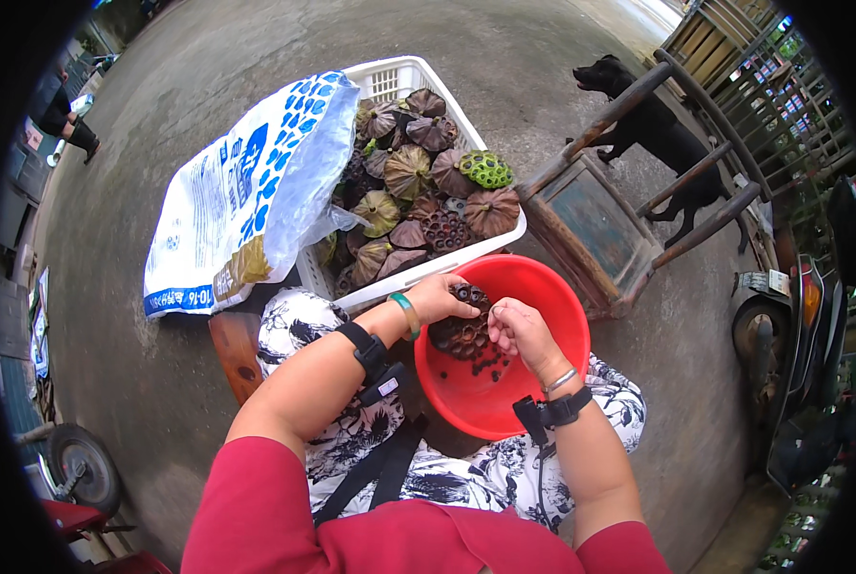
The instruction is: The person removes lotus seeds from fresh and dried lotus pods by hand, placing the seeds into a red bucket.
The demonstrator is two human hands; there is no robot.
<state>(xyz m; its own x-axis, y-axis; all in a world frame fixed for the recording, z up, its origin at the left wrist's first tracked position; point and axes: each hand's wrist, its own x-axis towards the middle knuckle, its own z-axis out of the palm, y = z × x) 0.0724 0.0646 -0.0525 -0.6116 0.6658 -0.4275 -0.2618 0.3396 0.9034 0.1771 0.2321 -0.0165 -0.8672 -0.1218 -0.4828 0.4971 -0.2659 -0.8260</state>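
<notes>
My left hand [435,298] holds a dark brown dried lotus seed pod [471,294] over a red plastic basin [571,337]. Just to the right, the curled fingers of my right hand [520,331] are pinched together close to the pod. Whether a seed sits between them is hidden. Beneath the hands, another dark pod or emptied pod part [460,339] lies in the basin. Several small dark lotus seeds [492,362] are scattered on the basin's bottom. The basin rests between my knees.
Ahead, a white plastic crate [464,118] is heaped with brown lotus pods [406,172] and one green pod [487,168]. A printed plastic sack [234,194] covers its left side. A wooden chair [593,222], a black dog [657,129] and a motor scooter [794,359] are on the right.
</notes>
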